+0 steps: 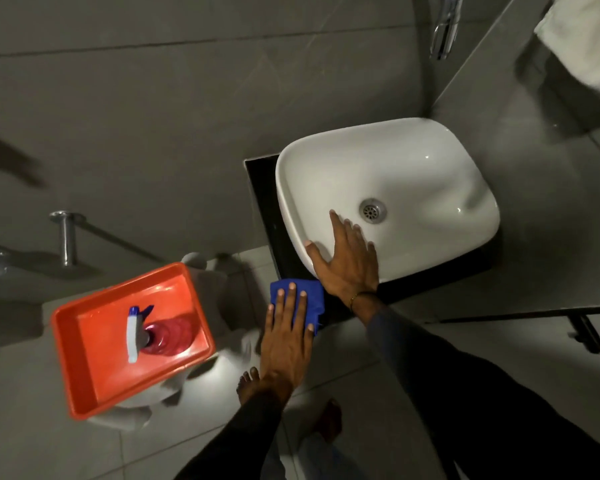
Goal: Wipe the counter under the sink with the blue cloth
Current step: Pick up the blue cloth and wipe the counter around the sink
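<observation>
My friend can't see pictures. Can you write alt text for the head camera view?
A left hand presses a blue cloth flat on the black counter beside a white sink, while the right hand rests on the sink's rim. To the left, a spray bottle lies in an orange tray.

Two hands: left hand (286, 336), right hand (347, 259). One blue cloth (314, 301), one white sink (413, 174), one orange tub (94, 337), one spray bottle (160, 332), one tap (445, 27), two bare feet.
</observation>
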A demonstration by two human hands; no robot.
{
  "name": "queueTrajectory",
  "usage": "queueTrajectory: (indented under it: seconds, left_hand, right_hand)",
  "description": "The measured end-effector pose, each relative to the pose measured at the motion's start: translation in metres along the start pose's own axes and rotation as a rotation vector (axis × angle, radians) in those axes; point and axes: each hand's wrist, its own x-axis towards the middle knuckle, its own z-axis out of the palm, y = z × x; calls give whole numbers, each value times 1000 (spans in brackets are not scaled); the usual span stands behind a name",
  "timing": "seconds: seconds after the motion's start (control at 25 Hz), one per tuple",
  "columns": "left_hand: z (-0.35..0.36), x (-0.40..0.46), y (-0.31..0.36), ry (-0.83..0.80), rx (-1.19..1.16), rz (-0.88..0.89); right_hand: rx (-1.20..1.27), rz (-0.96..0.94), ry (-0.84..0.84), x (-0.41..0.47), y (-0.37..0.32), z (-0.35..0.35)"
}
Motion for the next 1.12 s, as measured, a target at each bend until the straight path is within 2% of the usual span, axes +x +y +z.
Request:
queueTrajectory:
  seconds: [0.12,0.2,0.4,0.48,0.6,0.72,0.8,0.92,1.12]
  left_hand:
    - [8,-20,13,-12,51,26]
    - [1,-20,13,-52,58,34]
    - [-29,-22,-19,-40,13,147]
    - [-49,-16,-42,-24,25,176]
    - [-88,14,-61,4,33,211]
    - [-128,52,-50,70,48,307]
    - [-148,73,-36,100,52,375]
    - [-153,92,-16,85,91,428]
    - [-134,99,-8,20,153,402]
  right_hand:
    - [57,-3,-1,-2,2,2]
    - [139,-1,56,-6,2,-3]
    - [356,-153,617,-68,24,-18]
    - [395,-170,684,-104,38,-4]
    - [343,-221,514,-132,41,42]
    - [147,-324,232,-133,29,94]
    - [19,-354,106,-129,28,116]
    - [-80,-327,72,-133,41,131]
    - [-9,-327,81,-130,67,125]
